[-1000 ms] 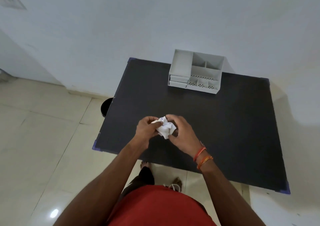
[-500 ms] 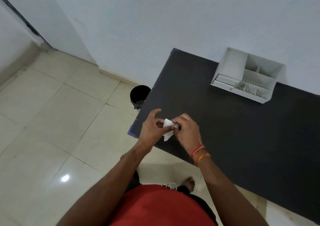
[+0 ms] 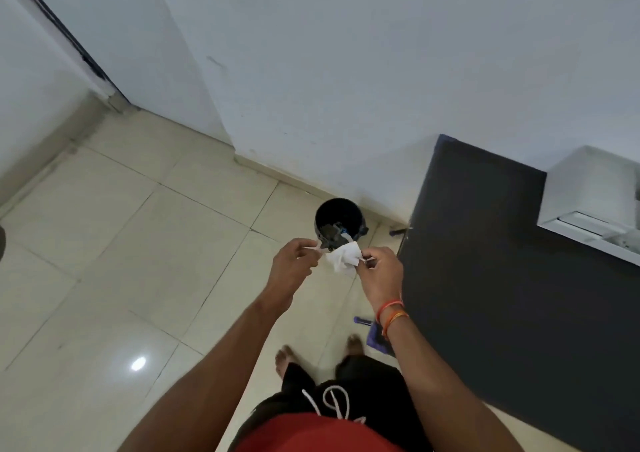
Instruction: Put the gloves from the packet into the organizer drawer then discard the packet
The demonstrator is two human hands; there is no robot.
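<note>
Crumpled white packet [image 3: 343,257], pinched between left hand [image 3: 294,264] and right hand [image 3: 379,269], fingers closed on its edges. Black bin [image 3: 337,221] beyond, seemingly part-filled. Organizer [image 3: 594,202] on black table [image 3: 502,295].

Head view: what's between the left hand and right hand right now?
In the head view, the crumpled white packet spans the gap, pinched by the left hand and right hand. The black bin sits just beyond it on the floor.

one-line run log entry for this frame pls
phase: discard | left hand: pinching packet | right hand: pinching packet | packet: crumpled, held in front of black bin | organizer: on table
</note>
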